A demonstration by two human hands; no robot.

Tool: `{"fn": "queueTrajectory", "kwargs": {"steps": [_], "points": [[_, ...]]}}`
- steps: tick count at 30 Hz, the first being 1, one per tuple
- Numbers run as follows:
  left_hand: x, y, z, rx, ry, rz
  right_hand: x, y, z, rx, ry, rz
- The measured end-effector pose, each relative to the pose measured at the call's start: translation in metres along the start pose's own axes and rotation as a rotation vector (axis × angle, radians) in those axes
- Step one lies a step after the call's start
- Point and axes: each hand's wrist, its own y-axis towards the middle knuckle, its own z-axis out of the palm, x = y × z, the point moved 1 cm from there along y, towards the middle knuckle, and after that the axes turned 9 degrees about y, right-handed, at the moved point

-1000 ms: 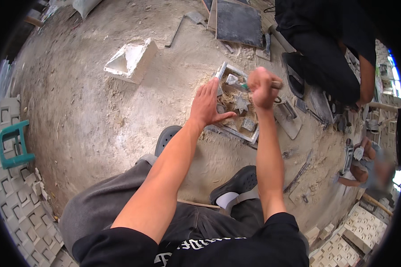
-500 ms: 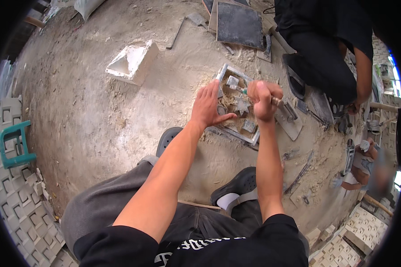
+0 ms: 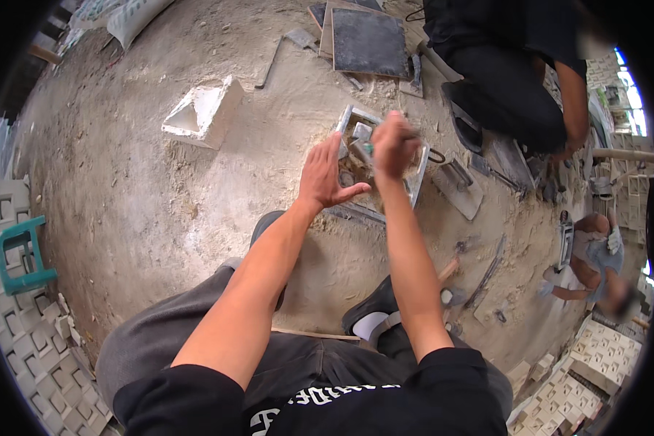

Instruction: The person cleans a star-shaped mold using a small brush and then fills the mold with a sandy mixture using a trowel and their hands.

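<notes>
Head view: right hand (image 3: 396, 145) wrapped around a blurred, green-necked hand tool (image 3: 368, 148) over the pale-grey rectangular frame (image 3: 421, 173).
The tool lies crosswise above the frame's far half, green neck leftward; the left hand (image 3: 323, 176), thumb spread, rests by its left edge.

The frame (image 3: 418, 176) is pale grey, the block (image 3: 221, 112) chalky white, the floor (image 3: 102, 182) dusty tan with whiter patches, the board (image 3: 370, 43) slate grey. The stool (image 3: 25, 280) is teal, the shirt (image 3: 385, 418) black with white lettering, the sock (image 3: 368, 325) white. Beige tiles (image 3: 604, 352) carry a repeating pattern.
</notes>
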Motion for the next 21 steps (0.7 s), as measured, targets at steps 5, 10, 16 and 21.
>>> {"fn": "queueTrajectory", "kwargs": {"steps": [5,10,16,21], "points": [[-0.003,-0.015,0.0,0.056,0.169,-0.074,-0.006,0.0,0.0,0.02,0.018,0.137],[0.007,-0.03,-0.01,0.248,0.217,-0.107,0.064,0.002,0.005,-0.043,0.257,0.043],[-0.011,-0.009,-0.015,0.4,0.233,-0.052,0.003,-0.026,-0.026,0.102,0.029,0.061],[-0.003,-0.017,-0.013,0.423,0.187,-0.215,0.055,-0.019,-0.019,0.293,0.213,0.068]]}}
